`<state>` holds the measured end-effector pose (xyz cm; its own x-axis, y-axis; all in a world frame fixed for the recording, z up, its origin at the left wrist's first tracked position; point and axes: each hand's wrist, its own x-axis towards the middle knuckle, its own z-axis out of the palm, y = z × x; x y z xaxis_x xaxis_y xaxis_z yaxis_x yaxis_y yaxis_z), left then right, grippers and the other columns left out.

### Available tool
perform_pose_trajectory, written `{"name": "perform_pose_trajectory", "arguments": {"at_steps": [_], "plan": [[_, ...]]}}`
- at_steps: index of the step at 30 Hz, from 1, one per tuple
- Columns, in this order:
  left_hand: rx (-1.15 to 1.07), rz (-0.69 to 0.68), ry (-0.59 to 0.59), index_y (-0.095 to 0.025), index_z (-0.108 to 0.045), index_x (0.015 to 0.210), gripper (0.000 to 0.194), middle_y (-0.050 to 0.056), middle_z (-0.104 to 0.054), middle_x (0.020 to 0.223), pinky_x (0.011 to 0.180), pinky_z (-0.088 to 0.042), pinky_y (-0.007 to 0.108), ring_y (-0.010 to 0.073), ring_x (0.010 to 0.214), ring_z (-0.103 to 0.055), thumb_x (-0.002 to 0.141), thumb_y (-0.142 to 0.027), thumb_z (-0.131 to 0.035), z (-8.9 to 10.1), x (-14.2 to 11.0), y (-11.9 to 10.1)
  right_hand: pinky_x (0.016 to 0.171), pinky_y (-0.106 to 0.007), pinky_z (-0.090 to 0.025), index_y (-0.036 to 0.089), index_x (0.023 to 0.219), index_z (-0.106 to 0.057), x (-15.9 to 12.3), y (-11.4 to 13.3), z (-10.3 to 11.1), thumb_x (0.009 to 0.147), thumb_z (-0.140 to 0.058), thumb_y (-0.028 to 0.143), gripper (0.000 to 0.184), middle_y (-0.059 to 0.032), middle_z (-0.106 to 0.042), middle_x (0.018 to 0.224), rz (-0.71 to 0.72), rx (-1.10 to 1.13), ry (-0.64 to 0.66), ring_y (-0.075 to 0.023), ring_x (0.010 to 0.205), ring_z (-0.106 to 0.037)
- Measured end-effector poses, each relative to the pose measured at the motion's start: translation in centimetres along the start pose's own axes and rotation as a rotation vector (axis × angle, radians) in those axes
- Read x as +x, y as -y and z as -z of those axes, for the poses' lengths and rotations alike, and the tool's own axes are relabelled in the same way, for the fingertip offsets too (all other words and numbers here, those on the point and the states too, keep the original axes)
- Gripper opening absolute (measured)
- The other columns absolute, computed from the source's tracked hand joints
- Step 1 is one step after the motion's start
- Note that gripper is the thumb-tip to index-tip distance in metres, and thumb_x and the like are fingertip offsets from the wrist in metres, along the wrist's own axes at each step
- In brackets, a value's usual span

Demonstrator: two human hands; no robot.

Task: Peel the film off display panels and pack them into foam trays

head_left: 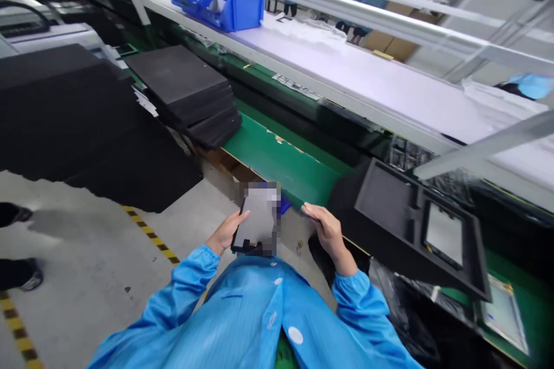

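My left hand [227, 232] grips the lower left edge of a flat, dark-framed display panel [255, 222], held up in front of my chest. A pixelated patch hides the panel's top and right side. My right hand [326, 234] holds nothing and rests with its fingertips at the edge of the green conveyor belt [277, 153]. To the right of that hand lies a black foam tray [385, 225], tilted, with a pale panel [445, 235] sitting in its square recess.
A stack of black foam trays [184, 89] lies on dark sheeting [95, 138] left of the belt. A blue plastic bin [219, 4] stands on the white-covered bench [367, 75] beyond. Yellow-and-black tape [151, 236] marks the grey floor, and another person's feet [17, 245] stand at the left.
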<state>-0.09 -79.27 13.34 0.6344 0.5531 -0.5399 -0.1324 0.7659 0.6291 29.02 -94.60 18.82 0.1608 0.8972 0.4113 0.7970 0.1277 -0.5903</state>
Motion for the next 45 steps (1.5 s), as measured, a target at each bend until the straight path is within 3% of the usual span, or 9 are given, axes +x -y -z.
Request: {"name": "perform_pose_trajectory", "arguments": {"at_steps": [4, 9, 16, 24, 29, 33, 39, 42, 45], "plan": [[0.144, 0.040, 0.044, -0.008, -0.077, 0.097, 0.049, 0.013, -0.081, 0.091, 0.071, -0.058, 0.030, 0.0223, 0.074, -0.075, 0.070, -0.048, -0.087, -4.3, -0.2, 2.4, 0.120, -0.050, -0.035, 0.038, 0.132, -0.064, -2.8, 2.0, 6.1, 0.103, -0.053, 0.023, 0.036, 0.0011, -0.071, 0.131, 0.397, -0.225, 0.229, -0.0202, 0.129, -0.060], [0.204, 0.184, 0.284, -0.009, -0.076, 0.110, 0.055, 0.016, -0.080, 0.107, 0.086, -0.059, 0.036, 0.0262, 0.090, -0.076, 0.077, -0.052, -0.081, -11.9, -2.1, 7.5, 0.124, -0.049, -0.032, 0.042, 0.140, -0.058, -8.9, 3.7, 11.7, 0.104, -0.051, 0.023, 0.041, 0.0039, -0.062, 0.144, 0.531, -0.282, 0.422, -0.0186, 0.139, -0.051], [0.323, 0.198, 0.405, -0.010, -0.075, 0.112, 0.052, 0.016, -0.080, 0.102, 0.080, -0.060, 0.036, 0.0261, 0.085, -0.077, 0.083, -0.052, -0.075, -19.9, -5.1, 15.4, 0.121, -0.050, -0.038, 0.037, 0.138, -0.061, -21.0, 1.7, 16.6, 0.103, -0.050, 0.017, 0.042, 0.0021, -0.063, 0.142, 0.412, -0.401, 0.220, -0.0216, 0.143, -0.047], [0.452, 0.213, 0.411, -0.011, -0.074, 0.107, 0.054, 0.012, -0.081, 0.093, 0.071, -0.058, 0.031, 0.0228, 0.075, -0.075, 0.075, -0.055, -0.082, -25.4, -5.6, 20.1, 0.118, -0.051, -0.043, 0.035, 0.134, -0.065, -30.1, 0.0, 20.5, 0.102, -0.050, 0.017, 0.039, -0.0012, -0.068, 0.135, 0.261, -0.389, -0.042, -0.0212, 0.138, -0.053], [0.501, 0.125, 0.390, -0.011, -0.073, 0.108, 0.058, 0.011, -0.080, 0.091, 0.071, -0.056, 0.030, 0.0222, 0.075, -0.073, 0.068, -0.051, -0.087, -26.6, -4.5, 20.5, 0.112, -0.056, -0.049, 0.030, 0.128, -0.068, -33.0, -1.2, 22.5, 0.100, -0.056, 0.025, 0.031, -0.0067, -0.070, 0.131, -0.067, -0.203, -0.574, -0.0259, 0.127, -0.063], [0.518, 0.119, 0.492, -0.012, -0.074, 0.113, 0.057, 0.011, -0.080, 0.095, 0.074, -0.056, 0.030, 0.0242, 0.081, -0.074, 0.071, -0.048, -0.086, -27.9, -3.7, 19.5, 0.112, -0.057, -0.049, 0.022, 0.120, -0.071, -33.1, -2.5, 24.7, 0.098, -0.057, 0.037, 0.029, -0.0111, -0.069, 0.132, -0.296, -0.015, -0.825, -0.0290, 0.124, -0.065], [0.464, 0.117, 0.573, -0.010, -0.075, 0.109, 0.065, 0.012, -0.080, 0.089, 0.066, -0.055, 0.028, 0.0233, 0.073, -0.073, 0.063, -0.054, -0.088, -30.7, -1.2, 16.5, 0.093, -0.048, -0.058, 0.020, 0.082, -0.071, -31.9, -4.9, 28.1, 0.085, -0.067, 0.055, 0.036, -0.0085, -0.075, 0.082, -0.710, -0.156, -0.862, -0.0285, 0.088, -0.072], [0.478, 0.113, 0.587, -0.011, -0.074, 0.113, 0.061, 0.010, -0.080, 0.088, 0.063, -0.055, 0.026, 0.0207, 0.070, -0.072, 0.068, -0.050, -0.087, -31.8, 0.6, 15.0, 0.090, -0.043, -0.058, 0.019, 0.097, -0.067, -30.1, -5.3, 27.3, 0.086, -0.065, 0.056, 0.039, -0.0076, -0.074, 0.091, -0.744, 0.025, -0.797, -0.0259, 0.091, -0.069], [0.451, 0.124, 0.596, -0.013, -0.072, 0.118, 0.056, 0.009, -0.080, 0.094, 0.070, -0.057, 0.029, 0.0212, 0.076, -0.073, 0.075, -0.048, -0.082, -32.7, 2.4, 14.1, 0.091, -0.042, -0.058, 0.020, 0.113, -0.063, -27.6, -4.9, 24.6, 0.092, -0.060, 0.054, 0.041, -0.0068, -0.073, 0.102, -0.727, 0.211, -0.693, -0.0240, 0.097, -0.068]]}}
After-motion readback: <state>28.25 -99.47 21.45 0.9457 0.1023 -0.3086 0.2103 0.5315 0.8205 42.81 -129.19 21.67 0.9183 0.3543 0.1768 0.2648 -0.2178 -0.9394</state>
